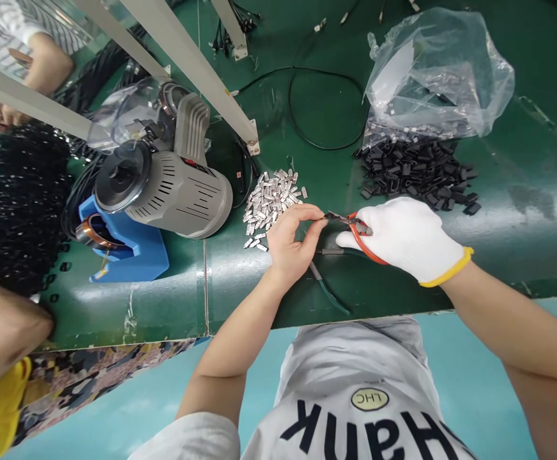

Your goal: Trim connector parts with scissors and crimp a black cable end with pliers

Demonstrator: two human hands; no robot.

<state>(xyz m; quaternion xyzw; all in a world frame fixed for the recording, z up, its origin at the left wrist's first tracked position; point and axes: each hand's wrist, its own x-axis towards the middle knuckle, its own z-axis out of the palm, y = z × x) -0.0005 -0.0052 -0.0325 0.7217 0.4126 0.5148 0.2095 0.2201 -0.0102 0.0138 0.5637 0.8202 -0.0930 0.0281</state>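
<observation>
My left hand (292, 241) is bare and closed in a pinch, thumb and forefinger pressed on something too small to make out. My right hand (405, 239), in a white glove with a yellow cuff, is wrapped round red-handled pliers (355, 223). The pliers' jaws reach the left fingertips. Just beyond my left hand lies a heap of small silvery metal connector pieces (273, 195). Small black plastic pieces (412, 172) are piled beyond my right hand. Under my hands, a tool with dark green handles (330, 291) lies on the green tabletop, partly hidden.
A clear plastic bag (444, 76) lies behind the black pile. A black cable (292, 105) loops across the table. To the left stand a grey machine (177, 191), a blue tape dispenser (149, 259) and white posts (187, 57). Other people's arms (5, 326) are at the far left.
</observation>
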